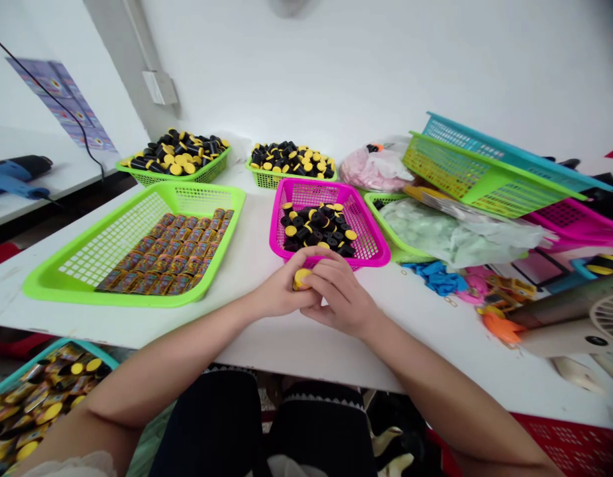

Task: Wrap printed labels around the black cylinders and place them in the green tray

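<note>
Small yellow-ended piece [301, 279] held between two hands near the front edge of the surface [266, 344].
The piece sits among the curled fingers of the left grip [285, 286] and right grip [342, 291], both closed on it, its yellow face showing. Just beyond, a magenta basket [273, 232] holds loose black-and-yellow pieces; to its left, a large lime-green basket [112, 298] holds rows of labelled cylinders. Two smaller green baskets, one toward the far left corner [207, 173] and one at the far edge [266, 179], are heaped with black-and-yellow pieces. A teal-rimmed basket [100, 354], lower left, holds labelled, yellow-ended pieces.
</note>
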Demonstrator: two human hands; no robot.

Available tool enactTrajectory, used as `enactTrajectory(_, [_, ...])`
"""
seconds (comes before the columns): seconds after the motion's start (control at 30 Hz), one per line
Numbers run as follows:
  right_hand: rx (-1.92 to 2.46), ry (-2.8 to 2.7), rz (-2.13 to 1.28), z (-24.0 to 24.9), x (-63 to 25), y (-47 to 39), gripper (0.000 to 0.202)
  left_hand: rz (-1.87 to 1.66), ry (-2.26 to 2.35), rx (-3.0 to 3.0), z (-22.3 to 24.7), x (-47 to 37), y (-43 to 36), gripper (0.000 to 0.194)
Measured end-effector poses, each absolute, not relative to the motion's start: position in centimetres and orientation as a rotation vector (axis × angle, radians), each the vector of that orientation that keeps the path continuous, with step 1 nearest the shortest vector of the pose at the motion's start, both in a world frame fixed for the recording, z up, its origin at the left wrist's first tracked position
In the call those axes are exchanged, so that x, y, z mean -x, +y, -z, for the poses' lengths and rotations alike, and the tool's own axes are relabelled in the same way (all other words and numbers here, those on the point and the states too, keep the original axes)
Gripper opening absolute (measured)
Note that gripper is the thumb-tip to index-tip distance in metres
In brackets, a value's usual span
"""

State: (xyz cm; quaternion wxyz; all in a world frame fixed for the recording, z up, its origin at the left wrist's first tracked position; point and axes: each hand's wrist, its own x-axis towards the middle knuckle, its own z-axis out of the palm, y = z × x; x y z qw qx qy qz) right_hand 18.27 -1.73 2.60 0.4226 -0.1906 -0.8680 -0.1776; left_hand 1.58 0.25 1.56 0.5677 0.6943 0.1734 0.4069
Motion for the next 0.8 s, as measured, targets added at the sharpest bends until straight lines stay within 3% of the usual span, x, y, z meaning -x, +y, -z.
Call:
enactTrajectory(0.23, [0.485,-2.218,0.507,-2.4,-18.6,-1.5,0.035,-1.1,0.58,-1.872,-1.3,-1.6,0.2,0.071])
enactTrajectory(0.53, [0.327,-2.173,0.279,-2.7,-18.0,-1.9,0.045,-0.809,0.213,-1.831,-3.0,-0.5,0.8,0.058])
enactTrajectory(0.67, [0.383,-2.128,0.261,-2.6,-18.4,-1.9,0.056,-1.02,0.667,-1.863,-4.4,0.1,-1.8,0.057])
enactTrajectory(0.73, [0.42,-2.064,0.246,-3.1,-18.8,-1.7,0.062,-1.132,0.96,-1.913,-5.4,1.6,-4.0,0.043])
enactTrajectory(0.8, [0.525,-2.035,0.206,-4.0,-19.1,-0.8,0.056,-1.138,1.16,-2.055,-6.9,4.2,-5.7,0.028])
